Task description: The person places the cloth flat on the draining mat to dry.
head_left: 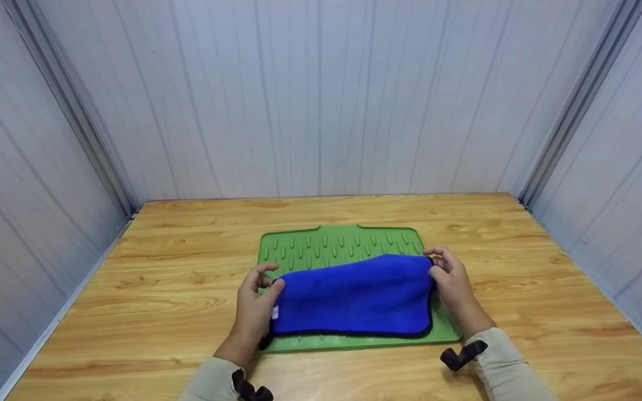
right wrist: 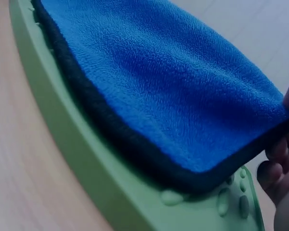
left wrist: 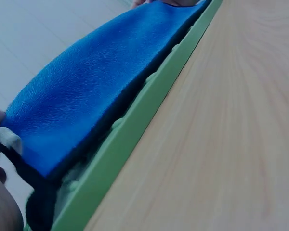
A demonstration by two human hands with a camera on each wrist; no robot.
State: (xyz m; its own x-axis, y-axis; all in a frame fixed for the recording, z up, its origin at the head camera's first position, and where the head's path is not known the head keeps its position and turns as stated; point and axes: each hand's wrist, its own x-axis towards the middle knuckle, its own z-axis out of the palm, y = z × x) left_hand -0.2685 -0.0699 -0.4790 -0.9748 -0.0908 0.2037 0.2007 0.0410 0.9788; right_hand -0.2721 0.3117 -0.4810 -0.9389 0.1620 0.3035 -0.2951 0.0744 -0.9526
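Note:
A blue towel point(head_left: 349, 298) with a dark edging hangs between both hands, its far side raised and its near edge low over a green ridged mat point(head_left: 287, 245). My left hand point(head_left: 257, 303) pinches the towel's left end between thumb and fingers, just above a small white tag point(head_left: 275, 312). At the other end, my right hand point(head_left: 452, 281) pinches the upper right corner, seen close up at the edge of the right wrist view. In that view the towel's dark rounded corner point(right wrist: 197, 180) lies over the mat's raised nubs.
The mat lies on a wood-grain table point(head_left: 187, 267). Pale panelled walls point(head_left: 321, 100) stand behind the table and on both sides. Each sleeved wrist carries a black strap mount, such as the right one point(head_left: 463, 355).

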